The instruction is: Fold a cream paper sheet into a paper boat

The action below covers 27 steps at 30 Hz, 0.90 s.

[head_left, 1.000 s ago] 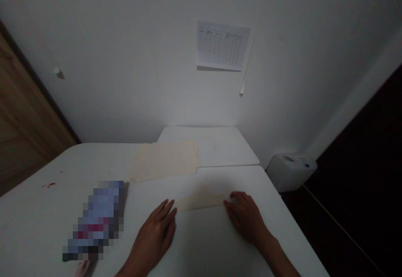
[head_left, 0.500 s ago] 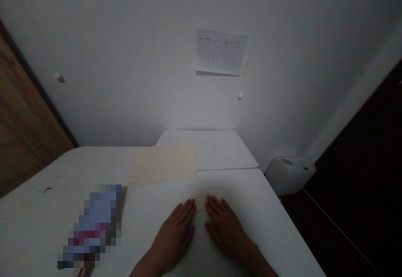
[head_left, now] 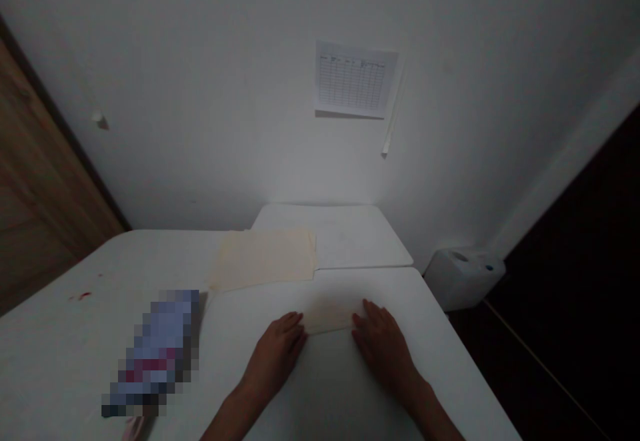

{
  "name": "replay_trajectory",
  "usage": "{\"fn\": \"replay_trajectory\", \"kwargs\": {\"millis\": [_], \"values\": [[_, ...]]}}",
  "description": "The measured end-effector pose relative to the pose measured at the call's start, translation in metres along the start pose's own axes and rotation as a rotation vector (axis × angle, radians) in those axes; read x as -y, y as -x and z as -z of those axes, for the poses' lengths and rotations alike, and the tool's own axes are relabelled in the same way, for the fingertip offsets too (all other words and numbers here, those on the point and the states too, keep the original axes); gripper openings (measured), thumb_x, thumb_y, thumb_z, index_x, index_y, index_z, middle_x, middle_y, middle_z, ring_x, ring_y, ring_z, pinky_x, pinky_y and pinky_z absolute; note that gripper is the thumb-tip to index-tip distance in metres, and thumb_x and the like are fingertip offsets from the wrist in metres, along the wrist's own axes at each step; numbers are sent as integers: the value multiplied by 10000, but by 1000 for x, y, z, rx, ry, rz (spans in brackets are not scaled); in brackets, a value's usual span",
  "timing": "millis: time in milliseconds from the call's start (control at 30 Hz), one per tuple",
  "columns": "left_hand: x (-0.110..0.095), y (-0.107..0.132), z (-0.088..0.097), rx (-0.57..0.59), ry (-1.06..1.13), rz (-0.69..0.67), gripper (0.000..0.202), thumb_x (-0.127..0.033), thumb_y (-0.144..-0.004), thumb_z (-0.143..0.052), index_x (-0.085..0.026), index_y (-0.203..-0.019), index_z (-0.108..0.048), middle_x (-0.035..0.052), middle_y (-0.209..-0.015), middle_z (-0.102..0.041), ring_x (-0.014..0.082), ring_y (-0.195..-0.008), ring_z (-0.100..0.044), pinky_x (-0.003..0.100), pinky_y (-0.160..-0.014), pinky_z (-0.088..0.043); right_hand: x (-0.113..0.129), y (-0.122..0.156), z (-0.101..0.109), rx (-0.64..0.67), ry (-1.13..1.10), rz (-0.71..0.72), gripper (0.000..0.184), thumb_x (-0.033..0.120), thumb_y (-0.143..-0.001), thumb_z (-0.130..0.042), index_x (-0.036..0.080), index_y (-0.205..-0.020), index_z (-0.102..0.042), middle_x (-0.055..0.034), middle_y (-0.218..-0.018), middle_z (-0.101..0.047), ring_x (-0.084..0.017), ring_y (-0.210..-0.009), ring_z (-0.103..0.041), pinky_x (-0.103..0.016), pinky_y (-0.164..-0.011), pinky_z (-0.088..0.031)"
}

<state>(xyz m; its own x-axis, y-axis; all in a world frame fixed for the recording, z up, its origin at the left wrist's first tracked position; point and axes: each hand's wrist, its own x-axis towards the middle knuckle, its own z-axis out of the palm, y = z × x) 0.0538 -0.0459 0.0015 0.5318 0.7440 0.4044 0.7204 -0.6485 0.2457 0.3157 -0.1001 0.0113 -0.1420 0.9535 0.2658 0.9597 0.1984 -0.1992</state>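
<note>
both forearms are cut off by the bottom edge. the left hand (head_left: 277, 348) has its fingertips bunched at the left end of a folded beige strip (head_left: 327, 321); whether it pinches the strip or only presses on it, i cannot tell. the right hand (head_left: 385, 344) is open, fingers loosely spread, its tips at the strip's right end. the strip lies flat between them on a white tabletop (head_left: 450, 374), its ends partly hidden by the fingers, its pale colour faint in the shadow there.

to the left lies a blue item (head_left: 155, 351) with a reddish band, blurred into blocks, so what it is can't be made out; a pinkish piece (head_left: 133, 428) below it runs out of the picture. reddish marks (head_left: 83, 296) dot the surface farther left.

beyond the strip, thin beige sheets (head_left: 265, 258) lie overlapping, reaching onto a white panel (head_left: 355, 231) against the wall (head_left: 200, 94). past the table's right edge stands a whitish container (head_left: 465, 278), its lower part dim; the floor (head_left: 530, 388) there is nearly black. on the wall hangs a printed grid sheet (head_left: 353, 84), its writing too small to read, beside a narrow white strip (head_left: 393, 121). wood (head_left: 40, 161) fills the left edge, cut off.
</note>
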Motion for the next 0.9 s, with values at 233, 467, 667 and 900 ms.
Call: {"fn": "replay_trajectory", "kwargs": {"millis": [233,467,667,900], "values": [[-1,-20,0,-62,179,52,88,-156,-761,-650,-197,-837,-638,73,-1051,-678,253,-1000,-598,440,-878,-493,-2,-39,3,-31,-198,71,391,306,-813,-649,198,-1185,-600,-99,-1223,-603,-263,-1139,-523,-426,-1005,-378],[1,-18,-1,-90,293,123,381,-116,-728,-653,-220,-1085,-569,60,-1099,-623,258,-1046,-550,451,-916,-437,-1,-52,-2,17,-313,45,443,230,-734,-694,176,-1166,-613,-81,-1100,-642,-246,-1055,-539,-372,-970,-387],[-1,-22,3,-70,338,65,528,-84,-741,-587,-257,-1233,-503,69,-1183,-562,254,-1064,-535,440,-919,-445,-3,-52,-2,-43,-390,72,541,172,-692,-707,202,-1216,-580,-61,-1102,-639,-237,-1029,-534,-358,-939,-384],[-1,-20,10,0,458,50,544,-70,-804,-487,-259,-1309,-413,61,-1117,-554,185,-970,-577,340,-841,-504,-2,-54,3,-121,-391,66,114,183,-789,-664,210,-899,-681,-18,-863,-681,-197,-863,-561,-318,-820,-390]]}}
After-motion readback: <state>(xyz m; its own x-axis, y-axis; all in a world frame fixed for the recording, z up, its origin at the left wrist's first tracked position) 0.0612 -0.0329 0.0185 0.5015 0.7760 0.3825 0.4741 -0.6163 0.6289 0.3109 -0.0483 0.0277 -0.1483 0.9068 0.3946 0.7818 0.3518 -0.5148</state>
